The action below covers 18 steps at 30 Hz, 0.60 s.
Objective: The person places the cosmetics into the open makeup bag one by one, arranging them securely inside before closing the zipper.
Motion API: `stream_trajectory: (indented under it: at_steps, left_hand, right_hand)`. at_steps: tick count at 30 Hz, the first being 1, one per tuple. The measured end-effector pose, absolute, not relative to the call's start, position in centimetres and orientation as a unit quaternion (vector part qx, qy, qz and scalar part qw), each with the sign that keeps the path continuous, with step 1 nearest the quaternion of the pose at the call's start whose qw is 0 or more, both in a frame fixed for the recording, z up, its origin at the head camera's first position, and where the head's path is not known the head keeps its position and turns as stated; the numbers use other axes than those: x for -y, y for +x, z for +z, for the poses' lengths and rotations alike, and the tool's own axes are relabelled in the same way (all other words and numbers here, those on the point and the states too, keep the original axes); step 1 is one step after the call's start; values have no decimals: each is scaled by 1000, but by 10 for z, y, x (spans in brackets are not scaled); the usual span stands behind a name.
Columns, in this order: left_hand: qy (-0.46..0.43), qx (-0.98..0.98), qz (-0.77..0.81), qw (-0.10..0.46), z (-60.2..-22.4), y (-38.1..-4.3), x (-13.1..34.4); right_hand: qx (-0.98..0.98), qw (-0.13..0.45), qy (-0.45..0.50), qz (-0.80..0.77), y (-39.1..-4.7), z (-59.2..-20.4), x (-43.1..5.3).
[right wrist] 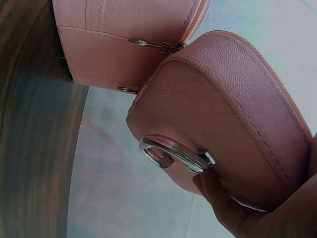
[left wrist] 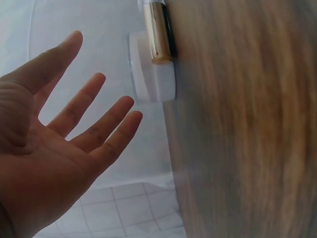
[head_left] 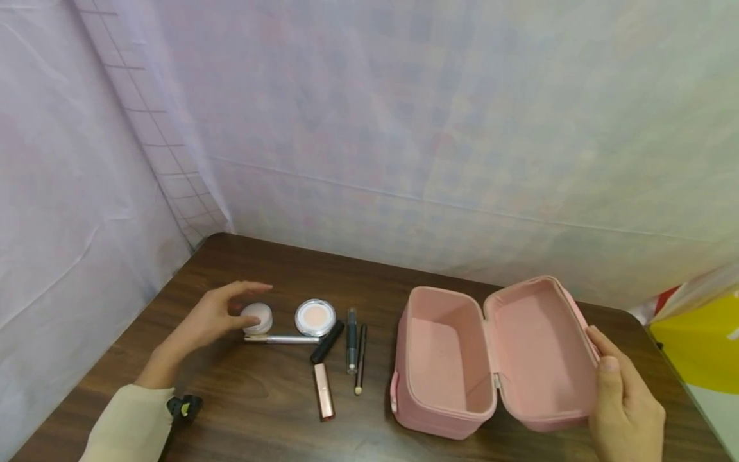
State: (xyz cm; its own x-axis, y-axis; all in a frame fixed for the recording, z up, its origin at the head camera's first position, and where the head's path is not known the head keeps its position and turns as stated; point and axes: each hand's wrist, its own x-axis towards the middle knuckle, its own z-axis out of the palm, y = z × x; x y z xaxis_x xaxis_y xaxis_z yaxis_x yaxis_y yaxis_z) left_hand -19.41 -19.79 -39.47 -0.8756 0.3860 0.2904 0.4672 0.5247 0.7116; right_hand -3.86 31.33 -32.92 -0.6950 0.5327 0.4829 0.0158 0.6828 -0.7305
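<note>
My left hand (head_left: 210, 317), fingers spread and relaxed, hovers by a small round cosmetic jar (head_left: 257, 318). In the left wrist view, a gap shows between the fingertips and the jar (left wrist: 143, 74). My right hand (head_left: 629, 401) grips the outer edge of the raised lid (head_left: 545, 353) of a pink makeup case (head_left: 435, 417). The case stands unzipped, with no items visible inside. In the right wrist view, the fingers hold the lid beside a metal ring-shaped fitting (right wrist: 171, 148); part of that hand is out of frame.
Between jar and case lie a silver stick (head_left: 288, 340), a round compact (head_left: 315, 317), a short black tube (head_left: 328, 343), a dark pen-like stick (head_left: 351, 340), a thin brush-like stick (head_left: 360, 359) and a rose-gold tube (head_left: 324, 391). A curtain (head_left: 404, 128) hangs behind the wooden table (head_left: 248, 410).
</note>
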Motion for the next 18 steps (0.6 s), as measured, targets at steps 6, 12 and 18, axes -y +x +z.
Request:
stream_trajectory:
  at_steps: [6, 12, 18]
  left_hand:
    - [-260, 872, -415, 24, -399, -197, 200]
    - [-275, 870, -410, -4, -404, -198, 203]
    - [-283, 866, -412, -8, -406, -199, 202]
  right_hand:
    - [844, 373, -121, 364, -38, -328, -312]
    - [851, 391, -56, 346, -39, -329, -313]
    - [860, 392, -27, 326, -39, -329, -316]
